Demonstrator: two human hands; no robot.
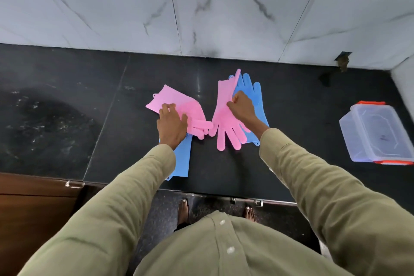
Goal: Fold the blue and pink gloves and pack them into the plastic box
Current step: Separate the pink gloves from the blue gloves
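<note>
On the dark desk (224,175), the left hand (171,126) lies flat on a pink glove (177,105), its fingers (167,107) straight and pressing down, not grabbing. A blue glove (182,159) sticks out from under that hand, toward the near edge of the desk. Just beside them lies a second pink glove (223,119), on top of a second blue glove (255,94). The right hand (242,106) has its fingers curled, pinching the edge of this pink glove. Far to the right, well apart from the gloves, sits a clear plastic box (378,134) with its lid on and orange clips.
</note>
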